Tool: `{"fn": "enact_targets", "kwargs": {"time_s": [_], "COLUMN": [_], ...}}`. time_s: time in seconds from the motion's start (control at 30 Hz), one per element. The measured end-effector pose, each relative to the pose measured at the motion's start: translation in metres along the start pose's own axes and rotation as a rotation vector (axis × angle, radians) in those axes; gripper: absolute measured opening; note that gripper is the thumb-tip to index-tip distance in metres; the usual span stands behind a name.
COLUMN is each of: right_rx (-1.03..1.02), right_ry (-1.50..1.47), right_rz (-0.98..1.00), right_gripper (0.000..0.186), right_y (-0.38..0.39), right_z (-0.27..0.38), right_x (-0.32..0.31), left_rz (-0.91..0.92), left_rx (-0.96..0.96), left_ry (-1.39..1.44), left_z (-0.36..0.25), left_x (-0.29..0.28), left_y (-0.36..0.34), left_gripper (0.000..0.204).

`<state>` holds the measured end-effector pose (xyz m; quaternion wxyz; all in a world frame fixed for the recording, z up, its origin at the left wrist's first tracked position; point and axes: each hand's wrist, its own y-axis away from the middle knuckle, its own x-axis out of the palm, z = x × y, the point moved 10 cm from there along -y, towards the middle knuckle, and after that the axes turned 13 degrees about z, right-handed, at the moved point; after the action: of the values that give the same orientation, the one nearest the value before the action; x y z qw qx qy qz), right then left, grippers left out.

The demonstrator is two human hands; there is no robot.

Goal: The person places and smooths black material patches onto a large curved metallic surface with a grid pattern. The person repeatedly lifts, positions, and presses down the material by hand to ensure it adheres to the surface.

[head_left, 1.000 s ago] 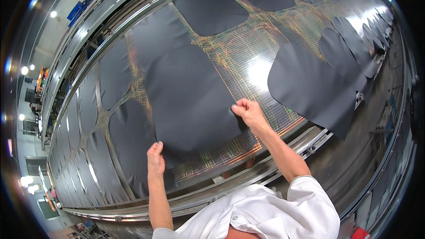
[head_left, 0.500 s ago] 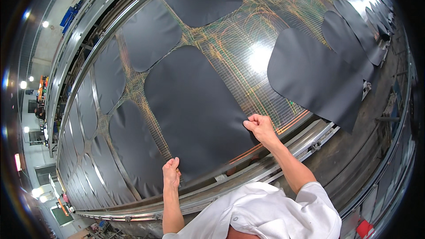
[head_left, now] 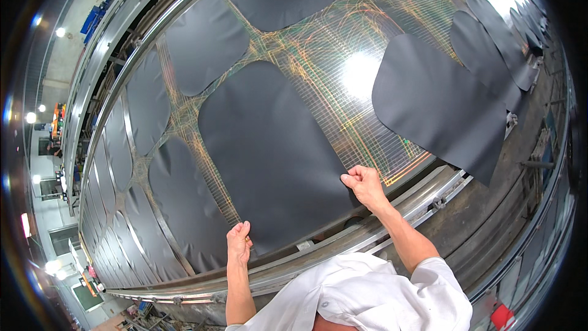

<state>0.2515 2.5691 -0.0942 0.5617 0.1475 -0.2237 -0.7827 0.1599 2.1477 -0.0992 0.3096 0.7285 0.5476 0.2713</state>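
Observation:
A large dark grey sheet piece (head_left: 269, 141) with rounded far corners lies in front of me on a table marked with coloured lines (head_left: 352, 110). With my left hand (head_left: 239, 242) I pinch its near left corner, fingers curled in. My right hand (head_left: 364, 187) is closed on its right edge, close to the near right corner. Between the two hands, the near edge of the sheet reaches the table's front edge. Whether the material is leather or vinyl I cannot tell.
Similar dark pieces lie to the left (head_left: 187, 205), far left and beyond. On the right another piece (head_left: 438, 107) hangs over the table's front edge, beside several overlapping ones. A metal rail (head_left: 404, 199) runs along the near side; a second rail (head_left: 131, 64) follows the far left side.
The near part of the sheet has come slightly toward me and right, now covering the orange line at the front edge. Both hands keep their grip; my right hand has shifted slightly down.

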Motion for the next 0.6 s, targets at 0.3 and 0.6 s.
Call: {"fn": "enact_targets", "kwargs": {"time_s": [0.3, 0.6], "right_rx": [0.015, 0.092], "right_ry": [0.197, 0.150], "right_rz": [-0.050, -0.046], "right_gripper": [0.022, 0.020], "right_y": [0.011, 0.033], "right_z": [0.009, -0.018], "right_x": [-0.006, -0.015], "left_rz": [-0.015, 0.035], "left_rx": [-0.044, -0.164], "left_ry": [-0.013, -0.037], "left_z": [0.001, 0.038], "left_x": [0.007, -0.002], "left_y": [0.008, 0.025], "left_gripper": [0.026, 0.015]}}
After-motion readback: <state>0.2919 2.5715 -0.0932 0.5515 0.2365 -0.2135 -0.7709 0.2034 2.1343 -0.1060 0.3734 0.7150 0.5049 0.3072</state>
